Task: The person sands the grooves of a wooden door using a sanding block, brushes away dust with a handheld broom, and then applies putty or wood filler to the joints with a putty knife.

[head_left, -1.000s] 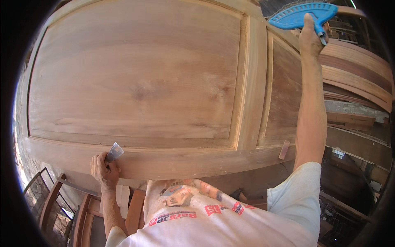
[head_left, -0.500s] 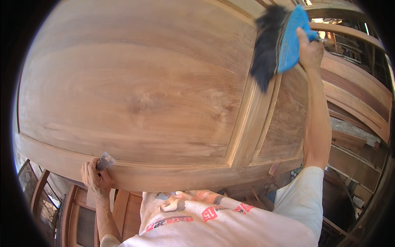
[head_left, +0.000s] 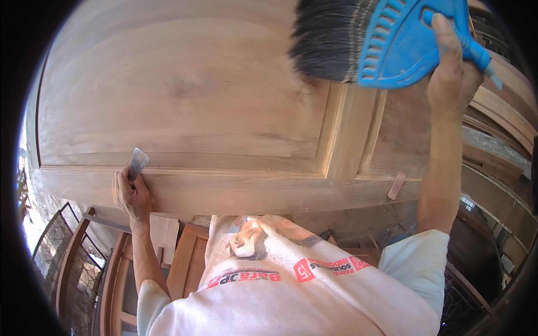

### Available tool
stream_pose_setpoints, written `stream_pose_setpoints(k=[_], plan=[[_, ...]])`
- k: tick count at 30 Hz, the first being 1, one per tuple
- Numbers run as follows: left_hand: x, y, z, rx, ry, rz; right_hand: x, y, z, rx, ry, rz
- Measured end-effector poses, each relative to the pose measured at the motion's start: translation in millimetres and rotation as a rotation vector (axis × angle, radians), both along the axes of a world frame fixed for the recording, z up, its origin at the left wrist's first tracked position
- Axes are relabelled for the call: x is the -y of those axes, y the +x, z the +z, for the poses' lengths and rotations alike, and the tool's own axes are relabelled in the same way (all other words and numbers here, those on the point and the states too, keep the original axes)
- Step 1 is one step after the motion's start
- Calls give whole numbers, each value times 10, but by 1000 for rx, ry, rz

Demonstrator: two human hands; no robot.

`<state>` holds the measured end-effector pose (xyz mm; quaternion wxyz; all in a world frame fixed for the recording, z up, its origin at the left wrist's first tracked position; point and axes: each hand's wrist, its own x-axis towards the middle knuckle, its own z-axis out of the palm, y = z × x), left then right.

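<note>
A wooden panelled door (head_left: 185, 112) lies in front of me, its raised mouldings framing a large panel and a narrower one at the right. My left hand (head_left: 132, 193), at the door's lower left edge, holds a small metal scraper (head_left: 138, 159) with the blade upward. My right hand (head_left: 454, 81) grips a wide brush with a blue plastic body (head_left: 395, 45) and long dark bristles (head_left: 328, 39) over the upper right of the door; whether the bristles touch the wood is unclear. A small wooden block (head_left: 397, 185) rests on the lower rail, left of my right forearm.
Stacked curved boards (head_left: 499, 112) are at the right beyond the door. Below the door at the lower left stand wooden frames (head_left: 112, 280), a wooden panel (head_left: 188, 257) and dark metal grilles (head_left: 50, 257).
The blue brush has swung from the top right corner leftward over the door and now looks larger, bristles showing. My left hand, still with the scraper, appears higher in view, as does the door edge.
</note>
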<state>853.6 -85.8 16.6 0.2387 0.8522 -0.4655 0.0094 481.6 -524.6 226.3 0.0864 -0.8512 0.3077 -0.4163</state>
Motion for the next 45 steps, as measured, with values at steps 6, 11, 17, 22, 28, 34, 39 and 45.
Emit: stream_pose_setpoints(k=[6,11,17,22,28,34,39,45], plan=[[17,28,-101,-70,-78,2,-1320,-290,-253,-389,-34,204],[22,29,-124,22,-71,65,-1939,-906,510,-815,852,-72],[-25,61,-61,62,-31,74,-2294,-1056,846,-263,380,-16],[125,15,-97,59,-67,35,-2314,-727,180,-67,270,246],[50,27,-93,68,-55,31,-2159,-1186,358,-577,449,-121],[59,15,-36,31,-64,18,-2052,-368,328,133,241,186],[59,4,-57,-2,-107,11,-2203,-520,192,-771,479,281],[-17,-17,82,44,-91,19,-1274,-408,721,-423,147,-281]])
